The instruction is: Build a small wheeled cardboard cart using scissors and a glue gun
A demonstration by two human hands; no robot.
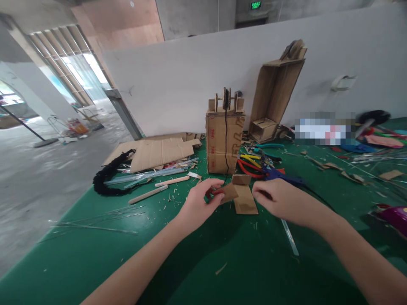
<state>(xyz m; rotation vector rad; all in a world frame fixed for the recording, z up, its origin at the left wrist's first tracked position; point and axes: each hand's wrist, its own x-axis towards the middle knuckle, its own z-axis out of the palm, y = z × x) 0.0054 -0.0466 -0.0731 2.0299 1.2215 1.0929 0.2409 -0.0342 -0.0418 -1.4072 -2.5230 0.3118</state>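
Premises: a craft workshop area inside a bare, unfinished-looking building. Grounds: grey concrete floor (73, 165), slatted frame (60, 63) with light behind it, plain white partition (178, 76), lit green exit sign (255, 5). The green-topped table (79, 262) serves as a work surface, bearing flat brown cardboard sheets (159, 152), a tall brown cardboard box (219, 144) with upright fittings, red-handled pliers (249, 168), a dark-blue tool (282, 176), pale rounded sticks (148, 195) and scattered offcuts.
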